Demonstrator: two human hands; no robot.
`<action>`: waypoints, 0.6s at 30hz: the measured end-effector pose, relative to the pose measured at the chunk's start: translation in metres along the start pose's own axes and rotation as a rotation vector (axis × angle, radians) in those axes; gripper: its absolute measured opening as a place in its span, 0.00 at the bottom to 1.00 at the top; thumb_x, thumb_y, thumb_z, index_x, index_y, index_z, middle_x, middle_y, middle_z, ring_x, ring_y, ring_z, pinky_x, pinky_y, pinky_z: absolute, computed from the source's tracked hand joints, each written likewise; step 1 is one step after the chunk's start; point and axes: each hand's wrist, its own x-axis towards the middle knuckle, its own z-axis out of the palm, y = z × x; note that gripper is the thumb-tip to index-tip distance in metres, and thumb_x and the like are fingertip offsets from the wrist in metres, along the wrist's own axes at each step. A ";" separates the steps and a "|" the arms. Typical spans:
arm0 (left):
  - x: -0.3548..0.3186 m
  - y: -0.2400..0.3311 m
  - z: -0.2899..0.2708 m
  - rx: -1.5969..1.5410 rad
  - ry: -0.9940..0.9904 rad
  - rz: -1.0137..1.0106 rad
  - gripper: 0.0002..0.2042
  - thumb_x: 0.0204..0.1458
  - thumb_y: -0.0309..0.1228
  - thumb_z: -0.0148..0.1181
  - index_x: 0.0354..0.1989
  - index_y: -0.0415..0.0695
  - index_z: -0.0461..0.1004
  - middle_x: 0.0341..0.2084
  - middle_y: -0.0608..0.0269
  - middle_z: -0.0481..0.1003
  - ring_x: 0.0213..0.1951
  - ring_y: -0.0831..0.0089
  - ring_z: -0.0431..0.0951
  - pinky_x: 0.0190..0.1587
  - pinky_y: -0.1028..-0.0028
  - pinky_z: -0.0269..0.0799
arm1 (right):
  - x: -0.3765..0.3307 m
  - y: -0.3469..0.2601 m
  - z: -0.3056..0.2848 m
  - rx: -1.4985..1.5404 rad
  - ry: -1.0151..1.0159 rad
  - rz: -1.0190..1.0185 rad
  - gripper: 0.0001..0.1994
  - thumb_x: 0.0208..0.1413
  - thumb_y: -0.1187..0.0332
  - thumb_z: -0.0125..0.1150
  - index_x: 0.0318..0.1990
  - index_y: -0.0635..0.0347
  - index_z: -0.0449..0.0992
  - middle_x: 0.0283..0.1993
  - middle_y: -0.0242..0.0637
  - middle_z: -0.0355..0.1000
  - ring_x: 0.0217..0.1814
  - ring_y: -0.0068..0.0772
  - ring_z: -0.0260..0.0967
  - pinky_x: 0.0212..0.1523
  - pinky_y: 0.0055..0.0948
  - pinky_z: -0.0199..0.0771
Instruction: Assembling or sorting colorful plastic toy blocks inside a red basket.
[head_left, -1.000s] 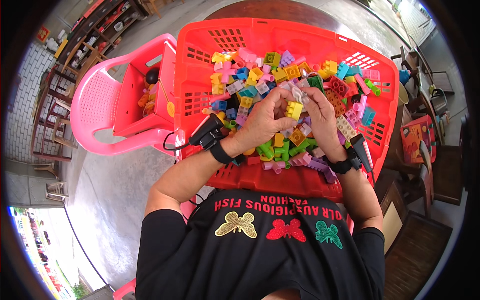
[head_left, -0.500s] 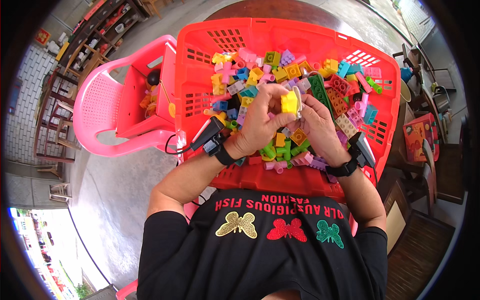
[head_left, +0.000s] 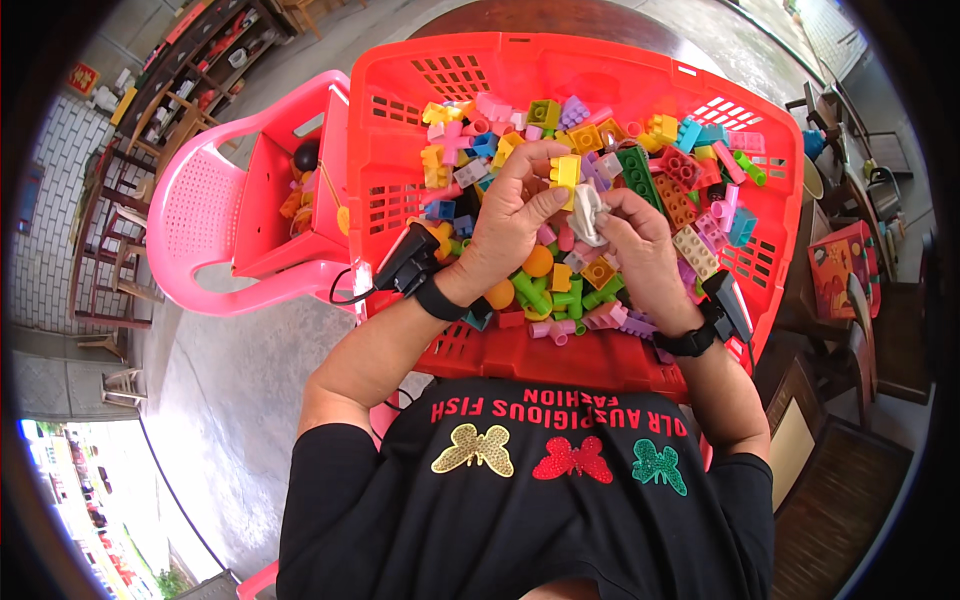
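Observation:
Between the thumb and fingers of my left hand point(head_left: 510, 220) is a yellow toy building block point(head_left: 565, 172), studs showing on its side. My right hand point(head_left: 640, 245) pinches a crumpled white cloth point(head_left: 588, 215), held just below and to the right of the block. Whether the cloth touches the block I cannot tell. Both hands are above a red plastic basket point(head_left: 600, 355) with many coloured building blocks in it, among them a long green block point(head_left: 637, 175) and an orange one point(head_left: 674, 202).
A pink plastic chair point(head_left: 200, 190) stands left of the basket, with a red box point(head_left: 285, 215) on its seat holding a dark ball and orange pieces. Under the basket's far side shows a round brown table point(head_left: 570, 18). Wooden furniture point(head_left: 840, 500) lines the right.
The yellow block has turned and come slightly up and left. The white cloth, earlier mostly behind the block, now hangs apart in full view below it.

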 end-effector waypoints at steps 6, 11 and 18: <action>-0.003 0.001 -0.001 -0.042 -0.097 -0.184 0.17 0.56 0.28 0.53 0.54 0.44 0.61 0.39 0.63 0.70 0.34 0.78 0.73 0.35 0.78 0.73 | 0.004 -0.010 -0.011 -0.539 0.172 -0.425 0.12 0.52 0.79 0.52 0.44 0.61 0.69 0.33 0.36 0.69 0.30 0.28 0.68 0.29 0.25 0.71; -0.008 -0.001 0.003 -0.274 -0.181 -0.297 0.17 0.57 0.27 0.51 0.55 0.44 0.60 0.39 0.63 0.70 0.32 0.76 0.74 0.35 0.74 0.75 | -0.001 -0.016 -0.002 -0.962 0.147 -0.726 0.15 0.46 0.80 0.55 0.44 0.60 0.70 0.34 0.43 0.64 0.34 0.44 0.67 0.34 0.34 0.69; -0.008 0.001 0.003 -0.428 -0.100 -0.372 0.18 0.57 0.29 0.51 0.55 0.44 0.60 0.39 0.62 0.70 0.32 0.75 0.75 0.35 0.73 0.76 | -0.001 -0.015 -0.002 -0.909 0.113 -0.670 0.13 0.45 0.80 0.59 0.41 0.60 0.72 0.36 0.42 0.63 0.36 0.42 0.67 0.35 0.33 0.69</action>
